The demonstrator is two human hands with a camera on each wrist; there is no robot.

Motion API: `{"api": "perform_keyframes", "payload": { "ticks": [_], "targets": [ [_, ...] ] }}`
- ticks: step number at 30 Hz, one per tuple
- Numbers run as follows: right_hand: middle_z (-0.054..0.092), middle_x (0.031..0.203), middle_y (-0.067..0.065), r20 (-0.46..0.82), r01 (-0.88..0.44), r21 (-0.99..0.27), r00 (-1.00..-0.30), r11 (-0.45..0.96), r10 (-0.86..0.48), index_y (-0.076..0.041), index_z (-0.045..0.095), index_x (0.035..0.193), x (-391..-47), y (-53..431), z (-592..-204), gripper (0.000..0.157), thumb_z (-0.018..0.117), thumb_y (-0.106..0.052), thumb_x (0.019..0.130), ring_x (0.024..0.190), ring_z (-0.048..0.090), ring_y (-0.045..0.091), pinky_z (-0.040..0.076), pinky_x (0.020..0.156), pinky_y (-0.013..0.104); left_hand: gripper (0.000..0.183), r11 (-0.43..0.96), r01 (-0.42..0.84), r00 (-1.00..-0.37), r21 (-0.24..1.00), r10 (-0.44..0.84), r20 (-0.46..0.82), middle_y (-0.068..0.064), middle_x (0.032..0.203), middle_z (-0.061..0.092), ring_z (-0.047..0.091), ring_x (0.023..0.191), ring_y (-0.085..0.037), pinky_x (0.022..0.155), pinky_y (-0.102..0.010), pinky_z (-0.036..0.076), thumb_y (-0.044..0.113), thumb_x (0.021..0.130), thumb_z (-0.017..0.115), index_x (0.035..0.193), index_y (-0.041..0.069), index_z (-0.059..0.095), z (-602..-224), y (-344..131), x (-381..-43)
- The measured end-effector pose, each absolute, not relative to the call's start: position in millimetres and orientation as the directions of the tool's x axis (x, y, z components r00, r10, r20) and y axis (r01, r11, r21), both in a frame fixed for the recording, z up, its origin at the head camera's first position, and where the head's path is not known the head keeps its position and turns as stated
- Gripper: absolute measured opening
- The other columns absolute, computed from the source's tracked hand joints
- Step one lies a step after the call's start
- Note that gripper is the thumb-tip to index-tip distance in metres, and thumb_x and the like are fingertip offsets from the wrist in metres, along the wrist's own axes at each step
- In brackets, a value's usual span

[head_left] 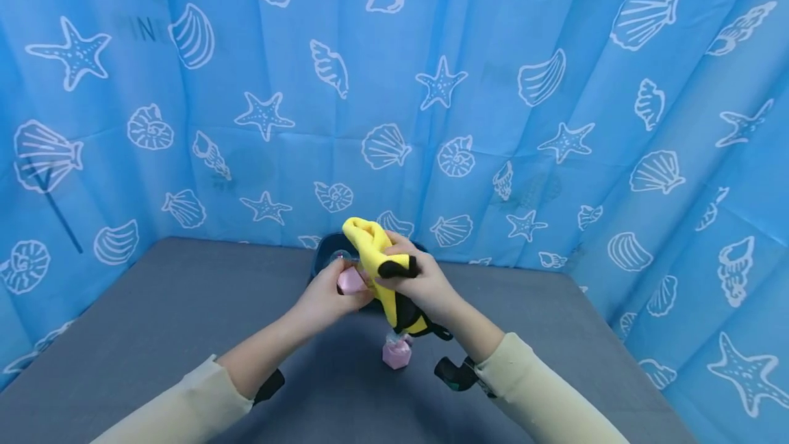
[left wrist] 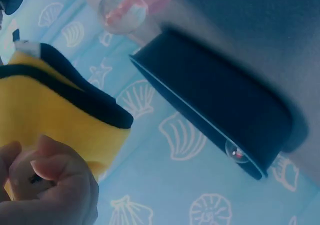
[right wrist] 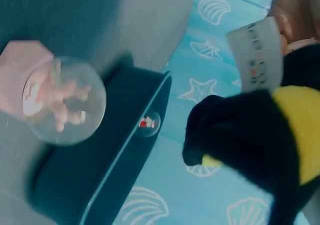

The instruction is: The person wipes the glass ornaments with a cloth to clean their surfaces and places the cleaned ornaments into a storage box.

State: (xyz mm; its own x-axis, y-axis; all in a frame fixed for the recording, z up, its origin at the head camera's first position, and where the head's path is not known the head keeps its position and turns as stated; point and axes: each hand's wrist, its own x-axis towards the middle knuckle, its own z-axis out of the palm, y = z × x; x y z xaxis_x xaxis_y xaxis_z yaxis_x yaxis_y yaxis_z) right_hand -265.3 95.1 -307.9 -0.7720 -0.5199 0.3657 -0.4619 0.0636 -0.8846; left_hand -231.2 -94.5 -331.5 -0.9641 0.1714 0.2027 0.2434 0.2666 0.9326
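My left hand [head_left: 327, 297] grips a pink faceted base [head_left: 351, 281], its upper part hidden behind yellow fabric. My right hand [head_left: 425, 283] holds a soft yellow and black plush item [head_left: 372, 245] against that pink piece. A white printed tag [right wrist: 257, 55] hangs from the plush in the right wrist view. Below the hands, a snow globe [head_left: 396, 353] with a pink base stands on the table; a pink figure shows inside its clear ball [right wrist: 65, 100]. Behind the hands is a dark blue bin [left wrist: 215, 95], with another clear globe [right wrist: 148, 123] holding a small red and white figure inside.
A grey cloth-covered table [head_left: 203, 321] lies under everything. Blue curtains [head_left: 394, 88] with white shells and starfish hang along its back and sides. Black wrist devices [head_left: 456, 374] sit under both forearms.
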Motion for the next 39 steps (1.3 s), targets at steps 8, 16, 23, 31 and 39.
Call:
{"api": "perform_keyframes", "payload": {
  "ticks": [8,16,23,31,39],
  "targets": [
    [0.053,0.117,0.019,0.508,-0.632,-0.761,-0.722,0.149,-0.469,0.001,0.054,0.103,-263.1,84.8,-313.3,0.023,0.065,0.009,0.084,0.103,0.051,0.033,0.049,0.08,0.039,0.04,0.346,0.338,-0.941,0.875,0.127,0.313,-0.012,0.105,0.057,0.058,0.09,-0.026,0.079,-0.041,0.053,0.001,0.083,0.072,0.118,-0.004,0.053,-334.8,-90.2,-229.7],
    [0.052,0.102,0.015,0.434,-0.465,-0.88,-0.87,0.095,-0.233,0.001,0.051,0.103,-264.9,80.9,-316.8,0.018,0.062,0.003,0.089,0.086,0.057,0.025,0.052,0.073,0.036,0.037,0.344,0.374,-0.927,0.861,0.155,0.341,-0.009,0.103,0.057,0.057,0.087,-0.022,0.075,-0.036,0.054,-0.004,0.082,0.07,0.115,-0.003,0.053,-336.9,-86.1,-228.9],
    [0.059,0.107,0.013,0.175,-0.165,-0.984,-0.97,-0.073,-0.168,-0.001,0.049,0.12,-268.0,88.9,-313.9,0.03,0.061,-0.014,0.095,0.087,0.065,0.02,0.055,0.074,0.036,0.041,0.462,0.438,-0.897,0.771,0.165,0.411,-0.006,0.104,0.056,0.054,0.088,-0.02,0.078,-0.036,0.054,-0.003,0.08,0.073,0.117,0.001,0.055,-337.9,-87.4,-225.9],
    [0.059,0.112,0.014,0.142,-0.127,-0.99,-0.928,-0.066,-0.344,0.001,0.046,0.131,-259.4,92.2,-302.2,0.044,0.061,-0.015,0.092,0.092,0.063,0.021,0.053,0.079,0.038,0.042,0.562,0.47,-0.866,0.681,0.141,0.48,-0.005,0.104,0.056,0.054,0.089,-0.02,0.078,-0.038,0.052,-0.002,0.078,0.074,0.116,0.003,0.058,-338.1,-91.6,-225.6],
    [0.053,0.113,0.016,0.194,-0.254,-0.964,-0.88,0.084,-0.434,0.0,0.056,0.114,-256.6,82.9,-309.5,0.029,0.066,-0.009,0.089,0.09,0.06,0.026,0.054,0.077,0.042,0.047,0.539,0.493,-0.852,0.683,0.14,0.505,-0.004,0.105,0.057,0.056,0.091,-0.021,0.08,-0.038,0.055,-0.002,0.076,0.077,0.118,0.004,0.058,-341.3,-92.8,-224.2]
  ]
}}
